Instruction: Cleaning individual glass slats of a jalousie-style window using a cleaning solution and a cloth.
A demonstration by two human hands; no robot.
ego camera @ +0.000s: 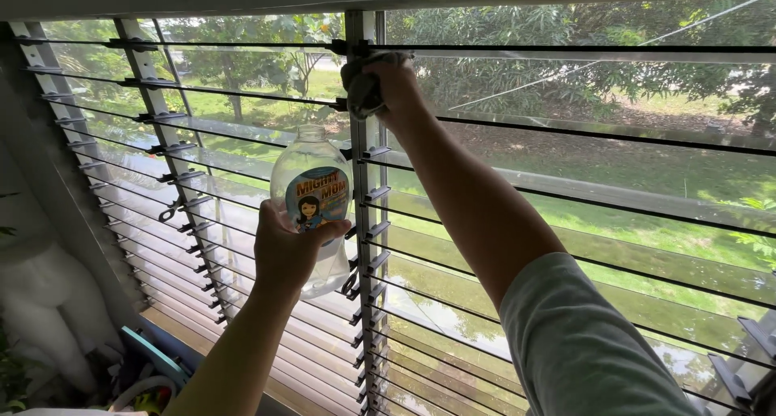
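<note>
left hand [284,250] fingers wrap bottle [311,198], upright, neck up | right hand [386,83] fingers clutch cloth [362,88]

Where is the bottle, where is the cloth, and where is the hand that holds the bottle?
clear bottle [309,153]: head view, on its clear upper body above the label.
grey cloth [361,88]: head view, on the bunched part pressed at the window frame.
left hand [284,250]: head view, on the back of the hand.
</note>
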